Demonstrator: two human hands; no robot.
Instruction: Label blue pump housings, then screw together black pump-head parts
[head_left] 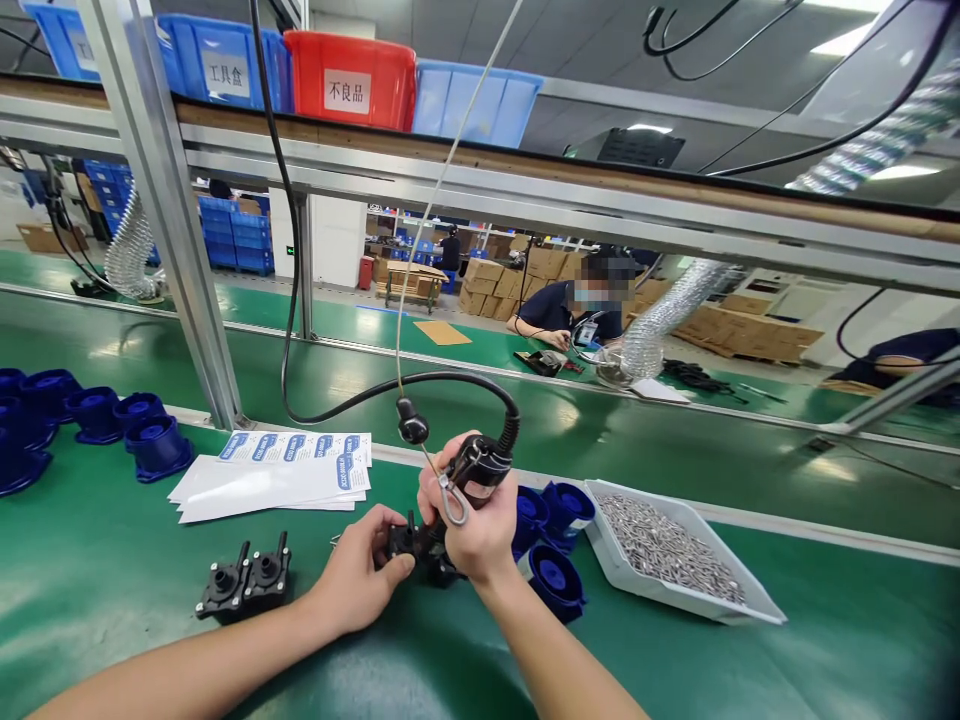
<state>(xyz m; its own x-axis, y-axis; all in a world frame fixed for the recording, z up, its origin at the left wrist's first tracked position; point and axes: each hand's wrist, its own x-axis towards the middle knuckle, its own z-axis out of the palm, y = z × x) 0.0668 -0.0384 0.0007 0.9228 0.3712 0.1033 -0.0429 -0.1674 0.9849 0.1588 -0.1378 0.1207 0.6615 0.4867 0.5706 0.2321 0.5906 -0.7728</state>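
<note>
My right hand is wrapped round a black corded electric screwdriver, which hangs from a cable and points down. Its tip is hidden behind my fingers and the parts below. With fingers and thumb, my left hand grips a small black pump housing on the green bench, right under the tool. Part of that housing is covered by my hands. To the left of my left hand sit two black pump housings side by side, with screws at their corners and upright spouts.
A white tray of screws stands at right, beside several blue round housings. More blue housings are at far left, near printed label sheets. A metal post rises behind. A co-worker sits across the bench.
</note>
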